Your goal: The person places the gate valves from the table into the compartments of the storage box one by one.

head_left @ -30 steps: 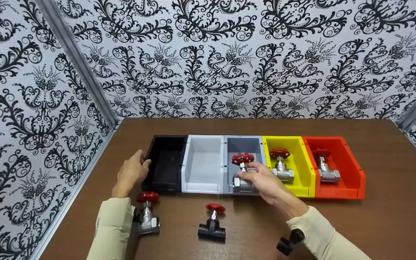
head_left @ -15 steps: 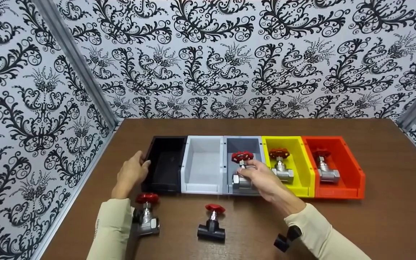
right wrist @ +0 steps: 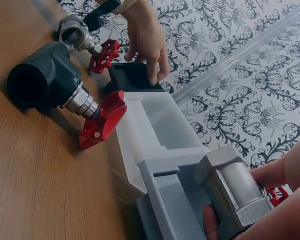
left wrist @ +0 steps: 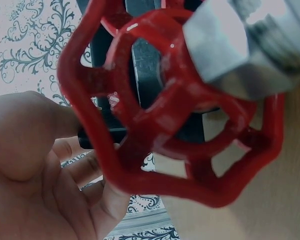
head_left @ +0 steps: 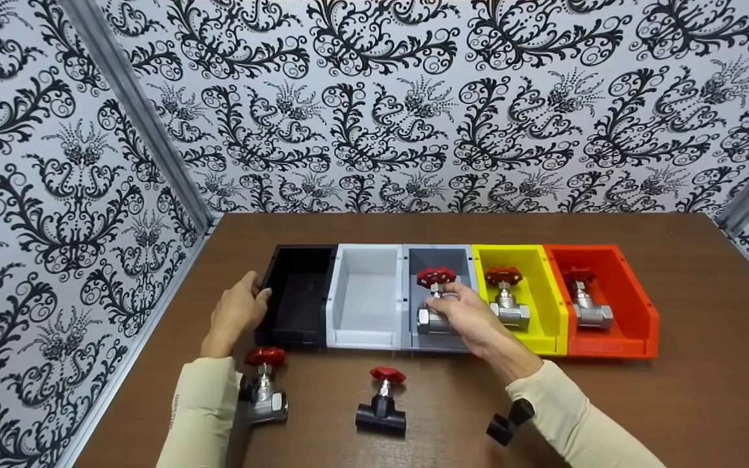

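My right hand [head_left: 475, 318] holds a steel gate valve [head_left: 436, 318] with a red handwheel inside the grey bin [head_left: 439, 257]. In the right wrist view, the fingers wrap the hexagonal body [right wrist: 235, 192] of the valve; whether it touches the bin floor cannot be told. My left hand [head_left: 238, 309] pinches the left wall of the black bin [head_left: 300, 292], with the thumb at the rim. Close to the left sleeve stands another steel valve [head_left: 267, 396], whose red handwheel [left wrist: 175, 100] fills much of the left wrist view. A black-bodied valve [head_left: 382, 413] with a red handle stands in front of the bins.
A white bin [head_left: 368, 299] sits between the black and grey ones. To the right, the yellow bin [head_left: 547, 325] and the red bin [head_left: 631, 318] each contain a steel valve with a red handwheel. Patterned walls [head_left: 387, 130] border the brown table [head_left: 706, 390] at the back and sides.
My right hand and its valve have moved slightly toward the back of the grey bin. The left hand stays at the black bin.
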Demonstrator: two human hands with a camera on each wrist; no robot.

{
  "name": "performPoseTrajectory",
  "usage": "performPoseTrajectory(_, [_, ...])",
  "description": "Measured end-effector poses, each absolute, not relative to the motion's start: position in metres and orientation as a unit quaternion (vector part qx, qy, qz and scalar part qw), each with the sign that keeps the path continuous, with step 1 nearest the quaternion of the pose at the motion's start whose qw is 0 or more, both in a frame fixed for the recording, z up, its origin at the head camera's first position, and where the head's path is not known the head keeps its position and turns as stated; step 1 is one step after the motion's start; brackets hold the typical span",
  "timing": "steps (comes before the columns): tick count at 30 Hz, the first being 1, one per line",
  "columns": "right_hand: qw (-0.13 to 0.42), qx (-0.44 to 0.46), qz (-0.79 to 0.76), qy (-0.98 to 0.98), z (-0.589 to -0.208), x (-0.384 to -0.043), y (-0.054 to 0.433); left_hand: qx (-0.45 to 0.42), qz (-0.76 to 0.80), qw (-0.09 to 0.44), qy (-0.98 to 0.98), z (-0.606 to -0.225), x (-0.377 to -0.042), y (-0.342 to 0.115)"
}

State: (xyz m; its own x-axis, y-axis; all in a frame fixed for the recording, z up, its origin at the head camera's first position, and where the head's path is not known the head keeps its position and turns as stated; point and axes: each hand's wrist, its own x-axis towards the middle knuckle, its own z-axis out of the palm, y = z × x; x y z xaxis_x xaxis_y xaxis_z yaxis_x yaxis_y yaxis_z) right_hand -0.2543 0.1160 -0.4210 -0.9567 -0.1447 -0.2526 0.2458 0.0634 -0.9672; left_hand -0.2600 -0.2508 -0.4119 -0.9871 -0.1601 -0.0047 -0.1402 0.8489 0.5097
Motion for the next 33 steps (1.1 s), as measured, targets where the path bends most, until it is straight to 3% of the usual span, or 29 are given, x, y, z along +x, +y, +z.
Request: performPoseTrajectory(33, [0.122, 0.051, -0.659, 0.740, -0.435, -0.270, 0.106, 0.074, -0.266, 0.011, -0.961, -0.413, -0.260, -0.251])
